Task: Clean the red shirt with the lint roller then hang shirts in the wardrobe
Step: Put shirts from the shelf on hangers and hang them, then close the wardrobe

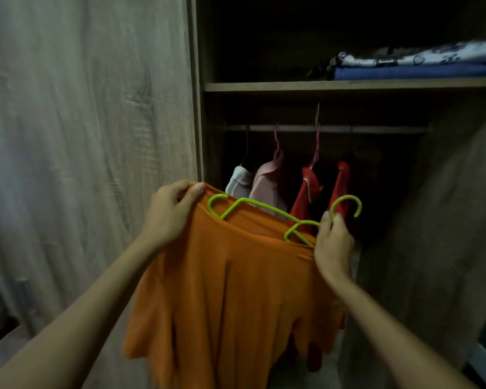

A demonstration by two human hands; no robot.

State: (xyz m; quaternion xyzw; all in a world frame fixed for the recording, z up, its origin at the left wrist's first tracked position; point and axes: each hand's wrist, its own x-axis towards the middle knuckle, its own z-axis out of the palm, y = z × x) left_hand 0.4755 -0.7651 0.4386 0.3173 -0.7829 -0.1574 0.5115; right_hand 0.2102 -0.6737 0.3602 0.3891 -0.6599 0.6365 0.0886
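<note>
An orange shirt (230, 282) hangs in front of me, partly on a green plastic hanger (253, 205) whose one arm sticks out above the fabric. My left hand (169, 211) pinches the shirt's upper left edge. My right hand (333, 245) grips the hanger just below its hook (347, 204), at the shirt's right side. Behind them the open wardrobe shows a rail (326, 128) with a white shirt (239, 181), a pink shirt (268, 183) and two red garments (309, 192) on hangers.
A wood-grain wardrobe door (87, 141) fills the left. A shelf (348, 86) above the rail carries folded blue and patterned cloth (421, 63). Another door panel (438, 234) stands at the right. The rail has free room at its right end.
</note>
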